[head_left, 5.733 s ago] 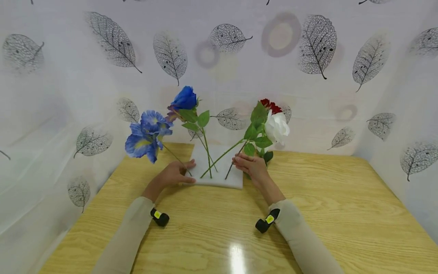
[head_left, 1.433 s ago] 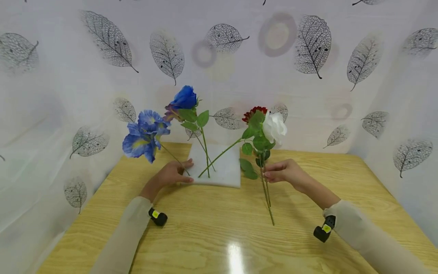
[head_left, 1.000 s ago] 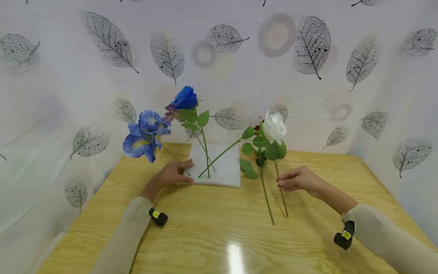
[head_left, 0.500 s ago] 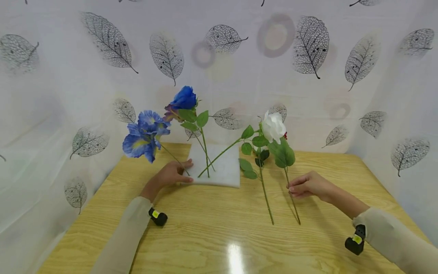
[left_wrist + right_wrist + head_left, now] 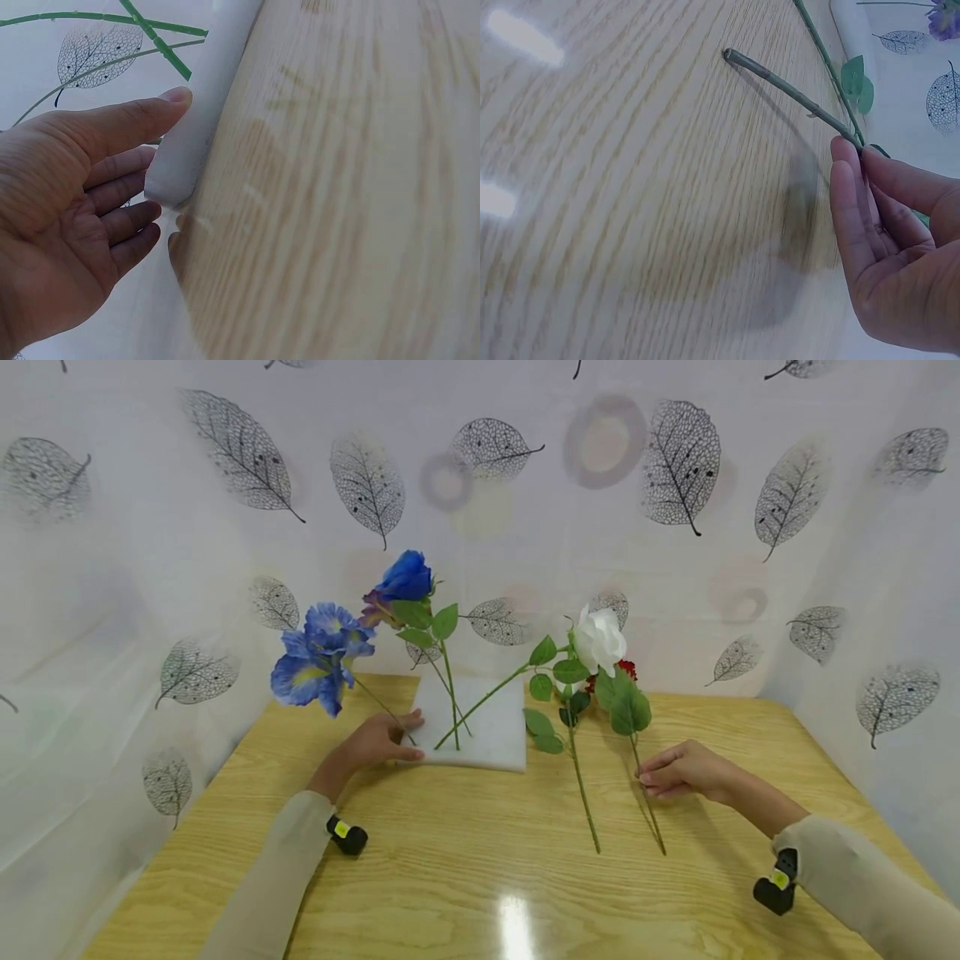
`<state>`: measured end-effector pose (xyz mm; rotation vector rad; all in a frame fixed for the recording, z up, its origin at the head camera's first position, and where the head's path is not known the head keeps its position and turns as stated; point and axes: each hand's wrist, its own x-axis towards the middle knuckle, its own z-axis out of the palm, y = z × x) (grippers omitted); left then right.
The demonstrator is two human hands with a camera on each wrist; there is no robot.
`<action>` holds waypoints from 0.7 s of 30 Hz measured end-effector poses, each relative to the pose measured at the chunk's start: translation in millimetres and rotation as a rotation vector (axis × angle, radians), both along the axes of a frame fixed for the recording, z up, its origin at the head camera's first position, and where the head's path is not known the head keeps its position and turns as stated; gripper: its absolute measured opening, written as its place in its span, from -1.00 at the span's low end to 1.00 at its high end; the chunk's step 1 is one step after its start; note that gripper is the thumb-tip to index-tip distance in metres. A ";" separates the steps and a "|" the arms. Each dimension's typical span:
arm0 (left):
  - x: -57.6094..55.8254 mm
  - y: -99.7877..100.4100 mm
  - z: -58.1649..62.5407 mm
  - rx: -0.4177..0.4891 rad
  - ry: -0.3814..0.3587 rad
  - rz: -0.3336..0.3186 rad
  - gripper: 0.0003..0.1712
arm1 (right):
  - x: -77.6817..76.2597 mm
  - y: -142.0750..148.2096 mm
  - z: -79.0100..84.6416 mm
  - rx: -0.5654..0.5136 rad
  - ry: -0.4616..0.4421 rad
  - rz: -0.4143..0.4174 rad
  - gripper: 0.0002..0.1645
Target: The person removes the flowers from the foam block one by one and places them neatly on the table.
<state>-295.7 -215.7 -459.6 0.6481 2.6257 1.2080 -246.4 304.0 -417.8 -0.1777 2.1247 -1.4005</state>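
Note:
A white foam board (image 5: pixel 491 735) lies on the table, its left edge held by my left hand (image 5: pixel 378 741); in the left wrist view the thumb is on top and the fingers are at the side. From the board rise the stems of a blue iris (image 5: pixel 318 660), a blue rose (image 5: pixel 405 578), a purplish flower (image 5: pixel 377 610) and a leaning white rose (image 5: pixel 600 639). My right hand (image 5: pixel 686 771) pinches the stem of a red flower (image 5: pixel 627 670), whose bloom is partly hidden by the white rose and its own leaves. The stem's cut end is seen in the right wrist view (image 5: pixel 727 54).
Beside the held flower, another green stem (image 5: pixel 583 793) with dark leaves lies on the wooden table (image 5: pixel 420 868); its bloom is mostly hidden behind the white rose. A leaf-printed curtain (image 5: pixel 510 518) surrounds the table's back and sides.
Earlier the red flower's stem stood at the board's right side in my right hand. The hand has since carried it off the board, rightward and lower, near the table. My left hand stayed in place.

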 end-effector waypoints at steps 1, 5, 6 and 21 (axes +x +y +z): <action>-0.1 -0.2 -0.2 -0.001 0.002 0.000 -0.14 | -0.7 -0.2 -0.9 -0.001 -0.006 0.000 -0.43; 0.4 -0.3 0.5 0.005 0.007 -0.003 -0.15 | -3.1 -1.9 -4.4 -0.004 -0.030 -0.008 -0.44; 0.7 -0.1 0.9 0.007 0.009 -0.003 -0.16 | -3.7 -2.5 -5.3 -0.003 -0.034 -0.010 -0.45; 4.4 2.1 5.4 0.006 0.005 -0.003 -0.18 | -6.7 -11.7 -10.9 0.017 -0.062 -0.052 -0.49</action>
